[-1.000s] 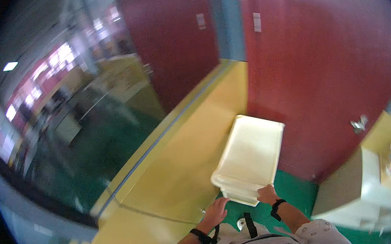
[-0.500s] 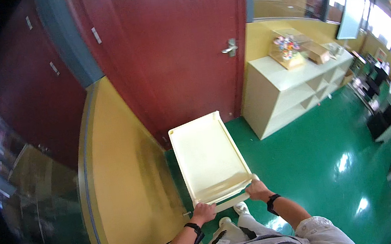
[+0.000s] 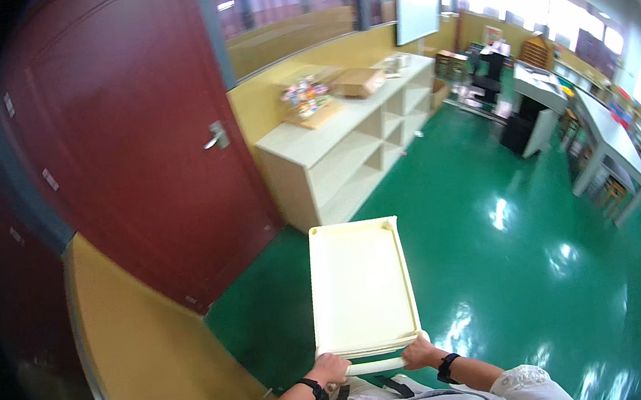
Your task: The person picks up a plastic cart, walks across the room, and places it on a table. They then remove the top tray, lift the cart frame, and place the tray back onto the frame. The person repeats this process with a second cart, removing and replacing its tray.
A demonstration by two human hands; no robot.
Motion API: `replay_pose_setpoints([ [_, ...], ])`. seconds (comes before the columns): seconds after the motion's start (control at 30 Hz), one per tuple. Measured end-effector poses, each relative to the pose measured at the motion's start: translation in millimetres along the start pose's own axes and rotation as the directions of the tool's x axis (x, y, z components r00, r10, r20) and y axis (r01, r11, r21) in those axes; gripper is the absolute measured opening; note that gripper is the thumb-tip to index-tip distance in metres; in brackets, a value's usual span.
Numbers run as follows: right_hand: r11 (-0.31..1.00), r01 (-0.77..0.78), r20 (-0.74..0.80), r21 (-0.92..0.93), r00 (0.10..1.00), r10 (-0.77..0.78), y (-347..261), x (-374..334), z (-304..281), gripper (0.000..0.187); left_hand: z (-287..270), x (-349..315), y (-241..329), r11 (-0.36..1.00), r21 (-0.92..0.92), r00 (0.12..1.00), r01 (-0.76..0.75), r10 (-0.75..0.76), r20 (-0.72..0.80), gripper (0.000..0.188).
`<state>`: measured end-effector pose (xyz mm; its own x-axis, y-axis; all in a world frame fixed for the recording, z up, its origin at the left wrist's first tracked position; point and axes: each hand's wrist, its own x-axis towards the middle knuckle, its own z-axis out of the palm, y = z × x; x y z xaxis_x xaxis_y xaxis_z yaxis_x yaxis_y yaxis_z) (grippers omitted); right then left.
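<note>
A cream-coloured cart (image 3: 362, 285) with a raised rim and a bare tray-like top stands upright on the floor in front of me. Its push handle (image 3: 375, 366) runs across the near side, close to my body. My left hand (image 3: 329, 369) is closed around the handle's left end, and my right hand (image 3: 421, 352) is wrapped round its right end. Both wrists wear dark bands. Whatever lies below the cart's top is hidden.
A dark red door (image 3: 149, 132) is at the left, beside a yellow wall panel (image 3: 145, 351). Beyond the cart stands a pale open shelf unit (image 3: 294, 168) bearing a cardboard box (image 3: 359, 81) and a clear case of colourful pieces (image 3: 305, 98). White tables (image 3: 614, 130) line the right.
The view has turned to the right, and the cart has swung with me, away from the door and toward the open green floor. Both hands have kept their hold on the handle.
</note>
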<state>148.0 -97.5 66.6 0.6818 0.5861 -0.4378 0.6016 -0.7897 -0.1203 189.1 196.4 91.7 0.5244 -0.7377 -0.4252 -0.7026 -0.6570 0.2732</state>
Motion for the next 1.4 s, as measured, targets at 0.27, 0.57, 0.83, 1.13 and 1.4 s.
replay_pose_setpoints([
  [0.27, 0.816, -0.443, -0.032, 0.372, 0.872, 0.488, 62, -132, 51, 0.024, -38, 158, 100, 0.949, 0.129, 0.956, -0.288, 0.278, 0.092, 0.029],
  [0.57, 0.45, -0.675, 0.043, 0.585, 0.58, 0.814, 114, -230, 101, 0.019, -86, 338, 218, 0.691, 0.349, 0.756, -0.633, 0.455, 0.471, 0.03],
  [0.83, 0.105, -0.755, 0.24, 0.647, 0.333, 0.912, 196, -343, 124, 0.02, -115, 496, 374, 0.416, 0.362, 0.549, -0.834, 0.565, 0.616, 0.023],
  [1.13, -0.226, -0.735, 0.423, 0.639, 0.09, 0.901, 309, -484, 160, 0.018, -124, 661, 573, 0.194, 0.265, 0.326, -0.945, 0.64, 0.695, 0.032],
  [1.4, -0.351, -0.735, 0.479, 0.579, -0.041, 0.877, 406, -615, 221, 0.018, -137, 757, 754, 0.103, 0.266, 0.269, -0.958, 0.632, 0.727, 0.033],
])
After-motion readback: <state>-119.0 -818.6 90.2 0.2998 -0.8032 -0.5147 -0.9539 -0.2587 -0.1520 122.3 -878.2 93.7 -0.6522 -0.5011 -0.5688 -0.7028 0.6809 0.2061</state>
